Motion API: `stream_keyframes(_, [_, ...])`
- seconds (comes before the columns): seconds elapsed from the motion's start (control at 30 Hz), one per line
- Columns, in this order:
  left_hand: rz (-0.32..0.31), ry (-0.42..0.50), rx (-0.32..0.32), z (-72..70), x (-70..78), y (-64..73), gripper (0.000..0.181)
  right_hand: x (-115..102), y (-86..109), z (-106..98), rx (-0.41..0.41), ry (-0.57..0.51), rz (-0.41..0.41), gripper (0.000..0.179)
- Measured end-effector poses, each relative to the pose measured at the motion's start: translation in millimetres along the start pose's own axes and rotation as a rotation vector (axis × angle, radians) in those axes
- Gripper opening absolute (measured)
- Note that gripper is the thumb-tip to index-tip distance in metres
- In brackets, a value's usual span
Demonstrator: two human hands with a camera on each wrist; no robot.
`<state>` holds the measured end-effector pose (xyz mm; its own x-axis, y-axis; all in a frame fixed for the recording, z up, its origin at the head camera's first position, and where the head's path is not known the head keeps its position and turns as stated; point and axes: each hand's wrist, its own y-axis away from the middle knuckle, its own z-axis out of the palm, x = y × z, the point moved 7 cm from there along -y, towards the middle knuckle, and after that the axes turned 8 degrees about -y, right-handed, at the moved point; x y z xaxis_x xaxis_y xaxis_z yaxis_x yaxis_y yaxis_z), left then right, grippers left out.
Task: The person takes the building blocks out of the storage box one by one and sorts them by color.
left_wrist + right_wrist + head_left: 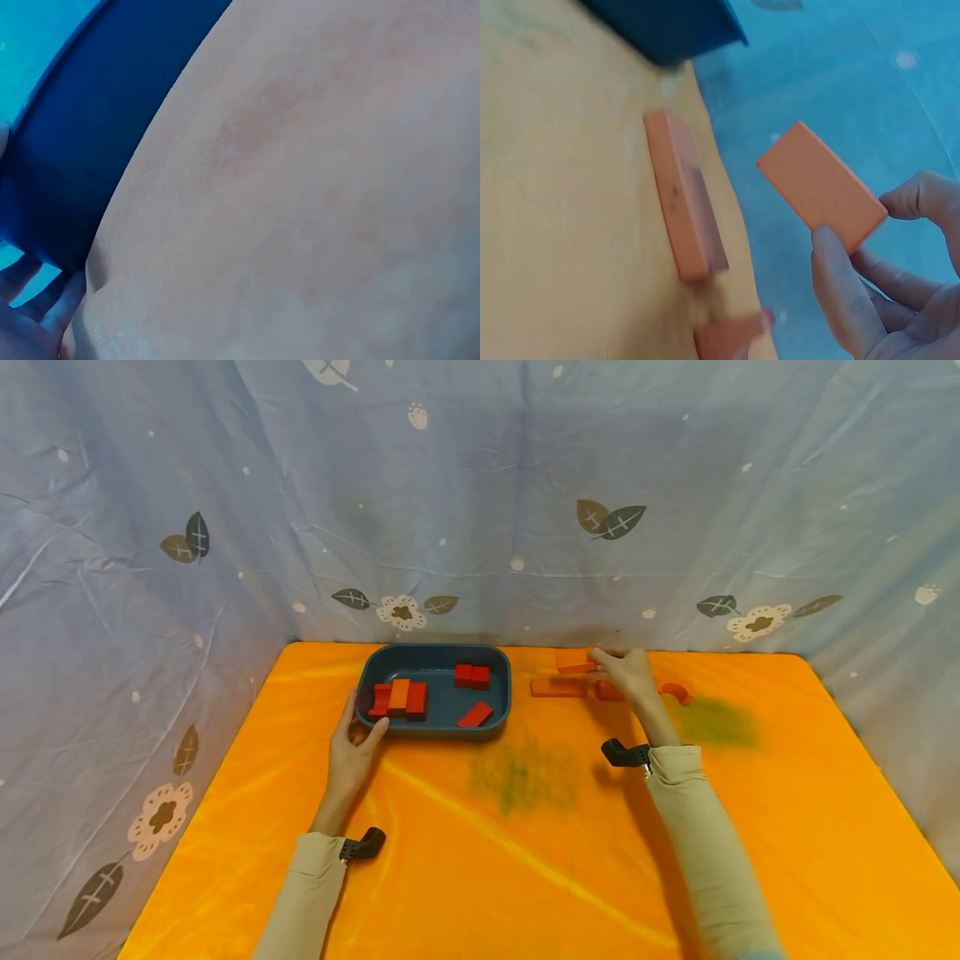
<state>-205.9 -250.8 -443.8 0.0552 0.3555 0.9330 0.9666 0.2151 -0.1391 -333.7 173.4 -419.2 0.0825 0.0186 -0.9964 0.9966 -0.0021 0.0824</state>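
My right hand (626,677) pinches an orange rectangular block (821,184) between thumb and fingertips, raised over the far side of the table. Beneath it lies a long orange block (558,688). Another block (609,691) is partly hidden by the hand, with an orange arch-shaped block (677,692) to its right. At the left, my left hand (351,756) grips the near left corner of a dark blue tray (450,734). Inside the tray are an orange block (400,697) resting across red ones, a red pair (472,676), and a tilted red block (475,714).
A yellow-orange cloth (480,860) with greenish patches covers the table. Behind and at both sides hangs a pale blue-grey curtain (465,485) printed with leaves and flowers, close to the tray's far edge. A dark wrist camera (624,753) sits on each wrist.
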Motion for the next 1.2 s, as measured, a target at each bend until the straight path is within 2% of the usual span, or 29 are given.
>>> stream_keyframes(0.27, [0.001, -0.020, 0.004, -1.1, 1.3, 0.5, 0.076, 4.8, 5.4, -30.0, 0.015, 0.025, 0.025, 0.052])
stream_keyframes(0.53, [-0.001, -0.007, -0.006, 0.4, 1.0, 0.4, 0.076, 11.4, 9.7, -67.5, 0.085, 0.050, 0.063, 0.055])
stream_keyframes(0.9, [-0.003, 0.004, -0.001, -0.4, 1.5, 1.2, 0.075, 9.2, 18.8, -114.4, 0.179, 0.077, 0.007, 0.055])
stream_keyframes(1.0, [-0.006, -0.001, -0.004, -0.3, 1.4, 1.3, 0.075, 9.1, 20.9, -124.7, 0.201, 0.007, 0.002, 0.051])
stream_keyframes(1.13, [-0.012, -0.014, -0.008, 0.8, 1.3, 1.0, 0.076, 11.3, 25.2, -140.6, 0.238, -0.143, 0.013, 0.016])
stream_keyframes(1.17, [-0.012, -0.015, -0.008, 1.2, 1.5, 0.9, 0.076, 12.4, 26.5, -144.7, 0.244, -0.172, 0.019, 0.013])
stream_keyframes(1.2, [-0.011, -0.012, -0.008, 1.6, 1.8, 0.9, 0.076, 13.5, 28.1, -149.0, 0.252, -0.193, 0.026, 0.018])
